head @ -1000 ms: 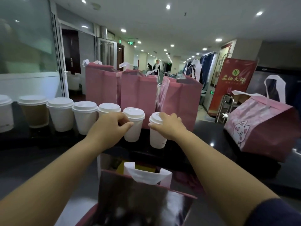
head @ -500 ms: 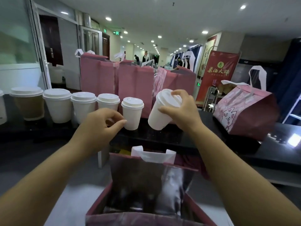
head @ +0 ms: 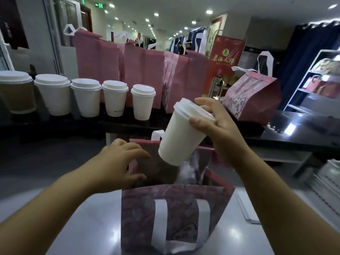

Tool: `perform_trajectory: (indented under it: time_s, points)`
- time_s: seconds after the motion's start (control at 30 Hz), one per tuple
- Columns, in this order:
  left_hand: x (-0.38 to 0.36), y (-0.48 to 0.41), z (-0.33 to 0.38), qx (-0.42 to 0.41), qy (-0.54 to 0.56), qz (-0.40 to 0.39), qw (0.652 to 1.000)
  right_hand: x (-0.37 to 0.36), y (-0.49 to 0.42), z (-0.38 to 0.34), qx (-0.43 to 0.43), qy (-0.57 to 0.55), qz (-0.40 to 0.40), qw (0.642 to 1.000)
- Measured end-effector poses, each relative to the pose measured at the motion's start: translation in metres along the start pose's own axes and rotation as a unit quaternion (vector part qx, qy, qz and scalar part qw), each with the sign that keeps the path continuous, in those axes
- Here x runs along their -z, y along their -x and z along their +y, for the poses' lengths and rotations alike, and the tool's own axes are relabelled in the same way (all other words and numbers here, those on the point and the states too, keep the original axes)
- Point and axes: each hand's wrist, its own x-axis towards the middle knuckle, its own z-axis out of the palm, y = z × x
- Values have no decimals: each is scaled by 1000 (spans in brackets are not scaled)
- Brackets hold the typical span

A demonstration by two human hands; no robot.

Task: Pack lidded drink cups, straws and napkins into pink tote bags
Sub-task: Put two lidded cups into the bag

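One cup (head: 182, 137), bag (head: 139, 208) interior apparently obscured.

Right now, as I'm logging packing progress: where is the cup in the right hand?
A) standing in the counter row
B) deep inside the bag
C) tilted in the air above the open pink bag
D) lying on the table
C: the right hand grips the lidded cup near its lid, tilted above the open tote bag.

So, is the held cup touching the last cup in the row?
Apart. The head view shows a strip of dark counter between the held cup, gripped by the right hand, and the last cup in the row.
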Motion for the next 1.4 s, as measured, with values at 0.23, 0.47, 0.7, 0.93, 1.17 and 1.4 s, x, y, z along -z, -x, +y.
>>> perform_trajectory:
  time_s: [0.23, 0.47, 0.7, 0.93, 1.17, 1.4]
  points:
    - [-12, 1, -4, 30, 64, -61, 996, -10, 23, 15, 15, 255, -139, 957]
    - [-15, 5, -1, 22, 79, -135, 987, -17, 18, 29, 22, 356, -322, 877]
    - [-15, 7, 1, 20, 73, -161, 984, -44, 13, 50, 64, 395, -397, 826]
    - [-10, 9, 2, 24, 75, -160, 984, -73, 6, 57, 107, 398, -439, 798]
    - [-9, 9, 0, 35, 92, -160, 982, -91, 6, 59, 116, 409, -484, 765]
    - [-11, 8, -3, 29, 87, -158, 983, -94, 7, 61, 116, 383, -489, 775]
